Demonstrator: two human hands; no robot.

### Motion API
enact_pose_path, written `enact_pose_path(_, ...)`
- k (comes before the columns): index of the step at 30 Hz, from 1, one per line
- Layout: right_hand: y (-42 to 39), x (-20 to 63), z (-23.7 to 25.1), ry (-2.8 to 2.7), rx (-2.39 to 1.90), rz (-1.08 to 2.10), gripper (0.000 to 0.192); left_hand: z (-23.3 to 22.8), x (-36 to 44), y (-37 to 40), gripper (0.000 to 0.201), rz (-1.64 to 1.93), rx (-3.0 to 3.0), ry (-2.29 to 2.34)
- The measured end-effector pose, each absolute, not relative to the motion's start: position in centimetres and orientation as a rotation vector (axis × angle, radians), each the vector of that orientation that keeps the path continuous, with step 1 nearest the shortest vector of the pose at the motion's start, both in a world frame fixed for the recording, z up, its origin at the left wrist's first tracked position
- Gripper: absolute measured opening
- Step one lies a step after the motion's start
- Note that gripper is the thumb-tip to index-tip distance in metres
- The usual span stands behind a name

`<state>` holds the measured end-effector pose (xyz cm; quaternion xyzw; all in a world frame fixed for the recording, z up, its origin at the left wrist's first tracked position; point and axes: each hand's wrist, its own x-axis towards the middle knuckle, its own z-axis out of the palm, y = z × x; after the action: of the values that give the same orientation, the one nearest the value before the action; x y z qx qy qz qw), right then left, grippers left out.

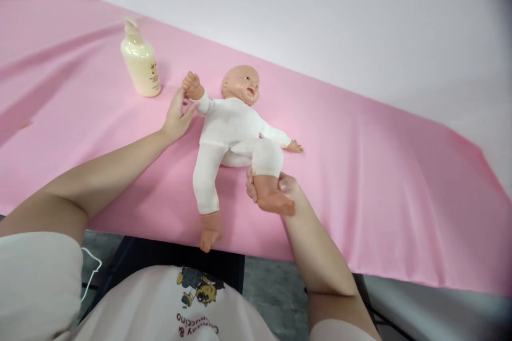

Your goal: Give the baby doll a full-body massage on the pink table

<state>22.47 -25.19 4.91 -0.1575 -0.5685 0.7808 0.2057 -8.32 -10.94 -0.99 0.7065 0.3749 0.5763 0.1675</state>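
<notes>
A baby doll (232, 122) with a white cloth body lies on its back on a pink cloth, its head away from me and turned to the right. My left hand (178, 117) is closed around the doll's forearm at the left, just below its little fist. Behind the doll's bare lower leg at the right, my right hand (286, 184) wraps round it and holds it raised and bent. The doll's other leg stretches toward the near edge of the table. Part of my right hand is hidden by the leg.
A pale yellow pump bottle (142, 66) stands upright to the left of the doll. The pink cloth (380, 181) covers the table, with folds at the left and right. A white wall (320, 21) rises behind it. A dark seat (168, 256) shows below the near edge.
</notes>
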Motion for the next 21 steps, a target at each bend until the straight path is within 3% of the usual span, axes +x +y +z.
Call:
enact_pose_path(3, -25.3, 23.1, 3.6, -1.335, -0.232, 2.178, 0.038, -0.2, -7.9, -12.2, 0.049, 1.556, 2.254, 1.016)
enact_pose_path(5, -25.0, 23.1, 3.1, -1.089, -0.47, 2.202, 0.045, 0.2, -7.4, -12.9, 0.047, 1.457, 2.397, 0.966)
enact_pose_path(9, -24.4, 22.6, 2.7, -0.73, -0.932, 2.112, 0.032, 0.7, -6.9, -13.8, 0.045, 1.256, 2.56, 0.94)
enact_pose_path(21, -24.6, 22.1, 3.4, -0.701, -1.101, 2.022, 0.024, 0.7, -6.8, -13.6, 0.041, 1.179, 2.566, 0.995)
